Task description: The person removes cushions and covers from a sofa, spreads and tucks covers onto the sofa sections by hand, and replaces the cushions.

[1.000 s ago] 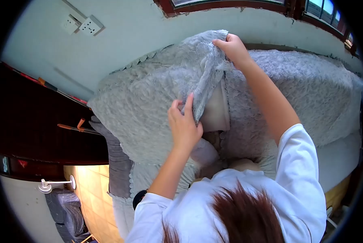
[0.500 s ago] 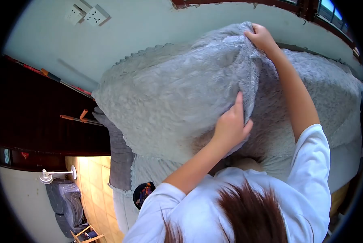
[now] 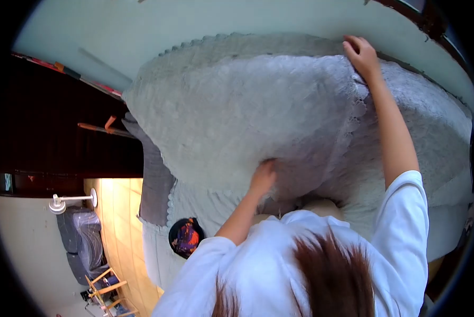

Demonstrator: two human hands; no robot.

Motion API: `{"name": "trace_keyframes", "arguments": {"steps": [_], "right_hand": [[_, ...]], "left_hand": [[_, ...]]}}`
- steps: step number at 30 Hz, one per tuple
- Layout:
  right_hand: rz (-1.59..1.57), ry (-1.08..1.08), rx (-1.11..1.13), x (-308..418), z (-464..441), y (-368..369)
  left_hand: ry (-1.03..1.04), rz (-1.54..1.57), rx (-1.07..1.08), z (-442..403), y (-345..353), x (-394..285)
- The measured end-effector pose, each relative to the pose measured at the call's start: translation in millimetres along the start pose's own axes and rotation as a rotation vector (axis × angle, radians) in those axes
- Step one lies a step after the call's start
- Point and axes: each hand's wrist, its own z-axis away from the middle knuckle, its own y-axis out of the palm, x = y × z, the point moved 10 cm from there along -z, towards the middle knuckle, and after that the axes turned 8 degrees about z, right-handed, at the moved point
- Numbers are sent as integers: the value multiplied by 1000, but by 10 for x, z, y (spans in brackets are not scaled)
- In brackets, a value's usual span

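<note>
A grey, fluffy cover (image 3: 231,111) lies spread over the sofa, its scalloped back edge against the wall. My left hand (image 3: 263,177) is over the lower middle of the cover, blurred, its fingers hard to make out. At the cover's upper right part, beside a lacy seam, rests my right hand (image 3: 361,55), fingers apart and slightly bent, with nothing held. A second fluffy grey cover (image 3: 422,105) extends to the right of that seam.
A black bowl-like item with a colourful inside (image 3: 186,238) sits on the seat at lower left. Dark grey fabric (image 3: 158,185) hangs at the left end. Beyond are a white fan-like stand (image 3: 62,203), a wooden chair (image 3: 107,288) and the wall (image 3: 105,47).
The cover's raised edge has come down flat to the right, over the gap seen earlier. My right hand has let go of it. My left hand has moved off the edge, down and left.
</note>
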Motion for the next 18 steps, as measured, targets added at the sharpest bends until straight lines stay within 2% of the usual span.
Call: {"name": "trace_keyframes", "arguments": {"steps": [1, 2, 3, 5, 6, 8, 11, 14, 16, 18], "right_hand": [[8, -4, 8, -26, 8, 23], [17, -14, 13, -37, -7, 41], [27, 5, 18, -50, -9, 53], [41, 9, 23, -71, -16, 85], [50, 15, 24, -92, -15, 94], [70, 8, 34, -114, -19, 112], [80, 5, 52, -134, -21, 156], [110, -11, 21, -140, -31, 137], [66, -152, -193, 166, -4, -221], [-86, -32, -313, 543, 131, -638]], "left_hand": [[-102, -97, -11, 148, 48, 685], [-595, -203, 270, 516, 364, 1843], [-760, -138, 357, 950, 470, 2454], [-1076, -7, 545, 1871, 618, 3197], [-1183, 224, 382, 2142, 509, 2992], [-1190, 472, 253, 2557, 555, 3259], [-1232, 790, -67, 3062, 531, 3288], [-1323, 891, -143, 3379, 691, 3189], [-1247, 937, -73, 3374, 866, 3143], [-1165, 969, -41, 3240, 977, 3095]]}}
